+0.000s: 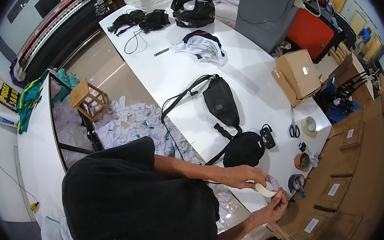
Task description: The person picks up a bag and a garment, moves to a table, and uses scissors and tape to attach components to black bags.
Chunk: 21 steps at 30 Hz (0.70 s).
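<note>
First, one ring-shaped roll of cream tape (pixel 265 191) with a patterned inner core, located in the air between the two hands at the near edge of the table.

Left hand (pixel 245 176): bare, fingers grasping the roll from its upper side. Right hand (pixel 275 208): bare, thumb and fingertips drawn together against the roll's lower edge; whether they pinch a loose tape end cannot be told.

Beside the hands, on the long white table (pixel 264 109): one dark-sided tape roll (pixel 293 183), with a slim blue object (pixel 302 192) against it; one brown tape roll (pixel 301 161); one wide roll of clear tape (pixel 309 125); one pair of scissors with black handles (pixel 294 131), lying just beside the clear roll.

Next outward: one rounded black fabric pouch (pixel 244 149), near the left hand; one small black device (pixel 267 137), just beside the pouch; one black sling bag with a long strap (pixel 221 101).

Farther along the table: one brown cardboard box (pixel 297 76); one heap of white and navy cloth (pixel 201 48); one shiny black plastic bag (pixel 194 10).

Off the table: large brown cardboard sheets with white labels (pixel 342 166), to the right; one square wooden stool (pixel 88 98), amid pale fabric scraps (pixel 133 125) on the floor, to the left.
</note>
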Tool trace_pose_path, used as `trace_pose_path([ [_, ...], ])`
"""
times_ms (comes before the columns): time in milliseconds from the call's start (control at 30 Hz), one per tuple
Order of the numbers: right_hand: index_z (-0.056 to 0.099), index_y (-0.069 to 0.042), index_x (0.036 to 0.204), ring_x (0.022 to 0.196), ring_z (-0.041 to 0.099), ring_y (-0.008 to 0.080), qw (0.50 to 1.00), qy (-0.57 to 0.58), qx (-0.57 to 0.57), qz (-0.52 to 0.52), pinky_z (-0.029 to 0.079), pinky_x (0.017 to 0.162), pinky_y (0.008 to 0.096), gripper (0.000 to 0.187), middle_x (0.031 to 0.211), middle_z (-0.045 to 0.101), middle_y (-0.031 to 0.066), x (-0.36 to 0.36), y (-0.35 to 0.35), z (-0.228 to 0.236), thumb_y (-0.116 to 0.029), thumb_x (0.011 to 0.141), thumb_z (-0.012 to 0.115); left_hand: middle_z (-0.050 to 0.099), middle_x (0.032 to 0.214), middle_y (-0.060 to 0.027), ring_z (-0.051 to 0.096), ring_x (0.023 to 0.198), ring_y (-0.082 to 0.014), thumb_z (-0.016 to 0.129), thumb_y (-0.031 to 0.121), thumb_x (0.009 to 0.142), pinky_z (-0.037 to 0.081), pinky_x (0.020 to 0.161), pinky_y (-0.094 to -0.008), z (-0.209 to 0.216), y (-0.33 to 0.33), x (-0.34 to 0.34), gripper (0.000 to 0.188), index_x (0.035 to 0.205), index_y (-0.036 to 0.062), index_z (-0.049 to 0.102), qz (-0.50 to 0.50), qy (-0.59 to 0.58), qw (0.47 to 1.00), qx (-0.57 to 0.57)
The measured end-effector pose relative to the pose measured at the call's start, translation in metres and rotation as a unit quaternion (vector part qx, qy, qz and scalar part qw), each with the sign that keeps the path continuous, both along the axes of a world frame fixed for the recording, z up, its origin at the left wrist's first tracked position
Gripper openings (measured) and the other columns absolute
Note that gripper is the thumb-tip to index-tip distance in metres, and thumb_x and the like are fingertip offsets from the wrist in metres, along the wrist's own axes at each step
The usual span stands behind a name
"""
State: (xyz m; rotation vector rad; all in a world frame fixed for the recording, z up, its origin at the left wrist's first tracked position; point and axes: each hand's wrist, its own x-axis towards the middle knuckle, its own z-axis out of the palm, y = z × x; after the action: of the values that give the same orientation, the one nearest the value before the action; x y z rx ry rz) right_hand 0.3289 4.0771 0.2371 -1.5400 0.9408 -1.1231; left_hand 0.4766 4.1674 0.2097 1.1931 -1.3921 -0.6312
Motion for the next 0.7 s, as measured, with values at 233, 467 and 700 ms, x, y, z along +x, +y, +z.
trace_pose_path([
  [233,0.052,0.003,0.099,0.097,0.057,0.0233,0.983,0.088,-0.160,0.006,0.047,0.087,0.0362,0.024,0.106,0.058,0.0140,-0.023,-0.012,-0.021,-0.021,0.102,0.050,0.067,0.096,-0.0106,0.062,0.102,-0.0266,0.071,0.021,0.083,0.028,0.112,-0.0507,-0.005,-0.009,-0.026,0.029,0.107,0.0067,0.065,-0.006,-0.095,0.989,0.113],
  [467,0.047,0.001,0.101,0.098,0.056,0.0204,0.998,0.025,-0.014,0.062,0.046,0.088,0.0355,0.019,0.102,0.058,0.0135,-0.032,-0.012,-0.023,-0.018,0.103,0.050,0.065,0.085,-0.0117,0.064,0.085,-0.0285,0.068,0.025,0.089,0.043,0.089,-0.0444,0.002,-0.010,-0.034,0.040,0.120,0.0084,0.049,-0.038,-0.072,0.989,0.120],
  [700,0.045,-0.003,0.130,0.090,0.055,0.0155,0.985,0.035,0.079,0.150,0.041,0.090,0.0302,0.040,0.091,0.057,0.0063,-0.023,-0.001,-0.016,-0.014,0.095,0.061,0.062,0.079,-0.0171,0.061,0.065,-0.0322,0.065,0.025,0.092,0.043,0.062,-0.0406,-0.010,-0.002,-0.041,0.054,0.133,0.0070,0.033,-0.028,0.102,0.984,0.144],
])
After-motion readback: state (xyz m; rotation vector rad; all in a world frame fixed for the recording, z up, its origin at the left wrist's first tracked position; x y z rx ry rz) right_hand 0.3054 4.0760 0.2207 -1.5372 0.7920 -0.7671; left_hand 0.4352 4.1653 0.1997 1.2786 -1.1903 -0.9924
